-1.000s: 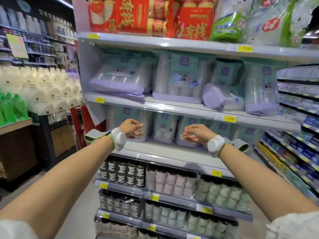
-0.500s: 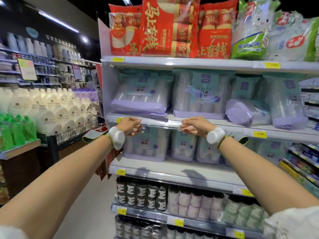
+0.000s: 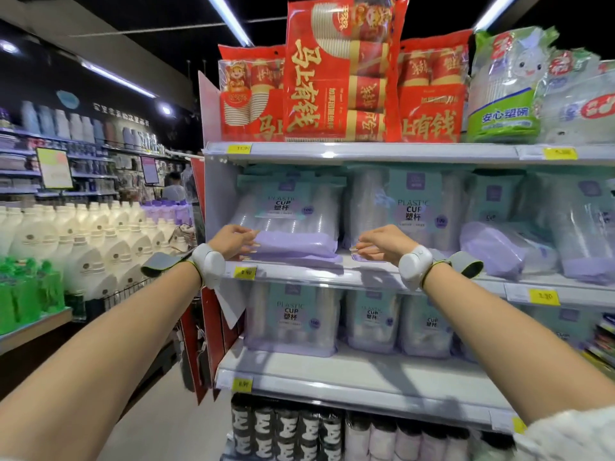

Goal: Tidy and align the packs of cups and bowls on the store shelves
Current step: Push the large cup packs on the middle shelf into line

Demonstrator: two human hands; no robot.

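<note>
On the second shelf point(image 3: 366, 277), a left cup pack point(image 3: 293, 214) with a teal "PLASTIC CUP" label leans back, its purple base facing forward. My left hand point(image 3: 233, 242) grips the left end of that purple base. My right hand point(image 3: 382, 244) hovers just right of this pack, fingers curled and apart, its fingertips at the lower left corner of the upright middle cup pack point(image 3: 409, 207). Further right a cup pack point(image 3: 492, 249) lies toppled on its side. Similar packs point(image 3: 293, 317) stand upright on the shelf below.
Red cup packs point(image 3: 339, 78) and green-labelled bowl packs point(image 3: 506, 91) stand on the top shelf. Rows of stacked cups point(image 3: 286, 427) fill the lower shelf. White bottles point(image 3: 83, 241) line a display across the aisle on the left, and a person stands far down that aisle.
Both hands have risen from the third shelf up to the second shelf, and my view tilted up. My left hand has taken hold of the leaning pack's end.
</note>
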